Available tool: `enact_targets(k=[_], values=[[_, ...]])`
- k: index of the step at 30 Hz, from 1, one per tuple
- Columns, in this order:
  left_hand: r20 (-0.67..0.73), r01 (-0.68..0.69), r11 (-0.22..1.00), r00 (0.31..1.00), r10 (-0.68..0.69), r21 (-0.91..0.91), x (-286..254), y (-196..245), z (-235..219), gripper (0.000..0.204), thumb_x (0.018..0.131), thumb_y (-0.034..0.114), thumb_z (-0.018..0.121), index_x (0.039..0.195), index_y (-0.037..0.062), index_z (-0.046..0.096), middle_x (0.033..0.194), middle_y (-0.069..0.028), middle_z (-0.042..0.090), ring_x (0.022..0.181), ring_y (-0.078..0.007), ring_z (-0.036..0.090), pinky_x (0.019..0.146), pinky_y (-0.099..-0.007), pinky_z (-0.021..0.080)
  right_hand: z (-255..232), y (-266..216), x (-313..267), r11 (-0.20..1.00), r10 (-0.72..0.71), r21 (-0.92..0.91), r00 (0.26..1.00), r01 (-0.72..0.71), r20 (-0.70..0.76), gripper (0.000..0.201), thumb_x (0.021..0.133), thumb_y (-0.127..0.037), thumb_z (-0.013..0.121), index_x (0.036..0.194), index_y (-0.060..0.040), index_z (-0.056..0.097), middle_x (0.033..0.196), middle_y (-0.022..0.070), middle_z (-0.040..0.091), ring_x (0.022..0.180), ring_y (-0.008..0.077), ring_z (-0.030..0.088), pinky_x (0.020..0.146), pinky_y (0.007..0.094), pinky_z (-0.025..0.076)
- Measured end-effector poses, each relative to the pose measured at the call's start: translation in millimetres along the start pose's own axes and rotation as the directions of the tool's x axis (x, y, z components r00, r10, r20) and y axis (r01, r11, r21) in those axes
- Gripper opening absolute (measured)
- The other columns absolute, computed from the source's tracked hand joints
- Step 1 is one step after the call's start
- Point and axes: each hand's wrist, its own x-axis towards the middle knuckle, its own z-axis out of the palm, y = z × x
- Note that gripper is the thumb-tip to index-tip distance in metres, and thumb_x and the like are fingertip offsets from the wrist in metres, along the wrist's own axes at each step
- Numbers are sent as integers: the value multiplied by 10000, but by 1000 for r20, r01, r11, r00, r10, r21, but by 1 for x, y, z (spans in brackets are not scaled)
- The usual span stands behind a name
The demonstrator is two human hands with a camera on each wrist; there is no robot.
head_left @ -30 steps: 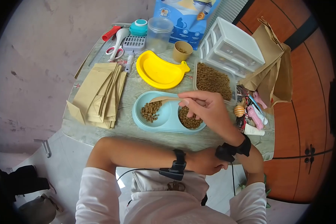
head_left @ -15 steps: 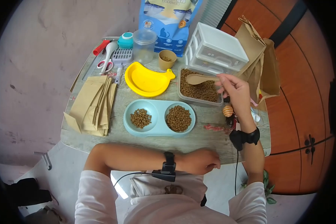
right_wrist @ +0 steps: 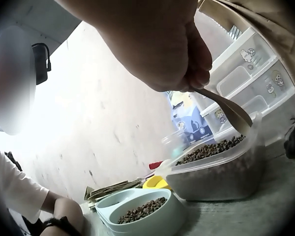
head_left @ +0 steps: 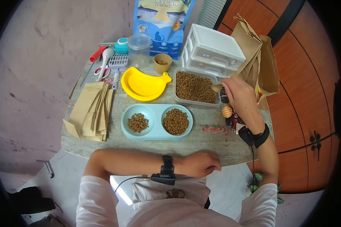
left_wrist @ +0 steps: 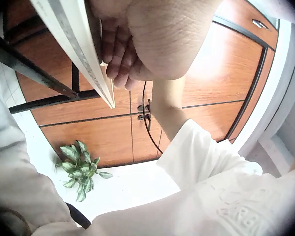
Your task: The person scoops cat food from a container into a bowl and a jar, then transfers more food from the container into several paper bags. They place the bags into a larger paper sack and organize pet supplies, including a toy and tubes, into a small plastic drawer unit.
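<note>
My right hand (head_left: 242,97) pinches the handle of a wooden spoon (right_wrist: 232,113) between thumb and fingers. The spoon's bowl is at the right rim of a clear plastic container (right_wrist: 214,183), which is filled with brown kibble (head_left: 195,86). In front of that container, a pale blue double bowl (head_left: 156,122) has kibble in both hollows, a smaller pile on the left and a fuller one on the right. My left forearm lies across the table's near edge. The left hand (head_left: 201,164) rests there with loosely curled fingers and holds nothing.
A yellow banana-shaped dish (head_left: 143,85), a small kibble cup (head_left: 163,68) and a clear jar (head_left: 139,56) stand behind. Brown paper bags (head_left: 91,111) lie left. White drawers (head_left: 214,51) and a blue food bag (head_left: 159,38) stand at the back; a striped ball (head_left: 227,111) lies right.
My right hand has carried the spoon from the double bowl's left hollow, over the kibble container, to its right rim. The left hand stays at the table edge; the head view has shifted.
</note>
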Motion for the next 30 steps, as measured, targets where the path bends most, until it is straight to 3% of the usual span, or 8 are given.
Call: enact_targets(k=[4,7,9,10,12,13,15,30], values=[[0,23,1000,1000,-23,1,1,4,-2,148,807,14,541,920,25,635,892,-121,618,897,-302,592,777,-396,477,7,0,-3,999,-35,-22,995,37,93,70,836,-81,606,869,-20,593,750,128,551,713,336,598,619,406,487],[-4,18,1000,1000,-18,5,0,5,-2,146,805,15,542,918,23,634,890,-123,617,895,-302,592,776,-397,477,19,4,-6,996,48,61,988,-58,148,90,833,-55,597,904,-3,616,765,163,585,674,369,578,616,396,473],[-8,5,1000,1000,-5,6,-1,4,-2,146,805,15,541,917,23,634,889,-123,617,894,-302,592,777,-397,477,30,17,-8,946,269,136,948,-293,168,131,849,-92,555,877,24,610,740,134,623,605,278,619,543,341,475],[-12,-10,1000,1000,10,8,0,3,-2,147,805,14,540,917,22,635,888,-123,618,894,-303,592,778,-397,477,30,20,-7,947,267,137,949,-290,166,131,849,-92,555,877,24,610,740,134,623,605,278,619,543,341,475],[-6,-17,1000,1000,17,4,0,0,-1,173,793,5,545,944,24,626,894,-114,599,896,-299,574,772,-395,468,29,28,-7,538,585,376,655,-755,478,183,873,-114,527,915,32,628,739,102,652,580,155,621,495,272,456],[3,-22,1000,1000,22,-5,0,0,0,205,781,-4,550,971,26,617,900,-105,581,897,-295,557,766,-394,458,34,34,-13,538,585,376,655,-754,477,183,873,-114,527,915,32,628,739,102,652,580,155,621,495,272,456],[6,-20,1000,1000,20,-2,0,0,-1,204,778,-4,552,969,25,617,896,-105,579,895,-294,556,765,-395,457,48,44,-25,310,593,516,587,-798,552,200,892,-129,525,939,23,646,738,53,641,600,70,592,472,211,434],[4,-22,1000,1000,22,-10,-1,1,-1,206,780,-1,546,972,20,617,894,-105,577,897,-291,558,768,-394,459,63,45,-37,18,604,689,557,-724,570,188,910,-155,556,952,-10,668,709,-5,618,558,39,528,453,165,376]])
